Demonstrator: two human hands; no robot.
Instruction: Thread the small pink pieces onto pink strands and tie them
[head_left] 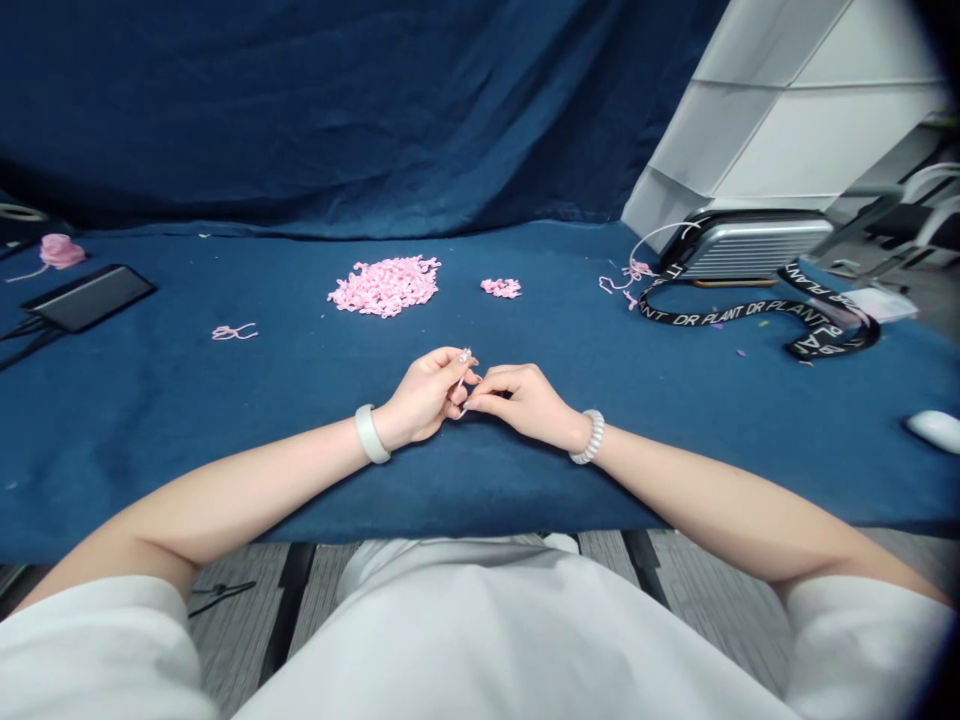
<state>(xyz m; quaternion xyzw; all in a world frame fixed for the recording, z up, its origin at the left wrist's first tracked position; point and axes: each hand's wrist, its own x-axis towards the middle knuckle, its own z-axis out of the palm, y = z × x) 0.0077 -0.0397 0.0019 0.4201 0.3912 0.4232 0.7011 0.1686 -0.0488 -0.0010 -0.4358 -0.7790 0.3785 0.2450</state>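
My left hand [431, 395] is closed in a pinch near the middle of the table, with a short pink yarn strand [460, 384] running between its fingers. Close against it, the fingertips of my right hand [525, 400] are pressed together on the lower part of the same strand. A small pale bit shows at the left thumb tip, too small to name. Beyond the hands lies a pile of pink knotted yarn pieces [386, 287], with a smaller cluster of pink yarn pieces [500, 288] to its right.
On the left are a loose pink strand [235, 332], a pink yarn ball [61, 251] and a black device with cables [90, 297]. To the right lie a black lettered lanyard [720, 316], a silver case [757, 247], yarn scraps [636, 271] and a white mouse [936, 430].
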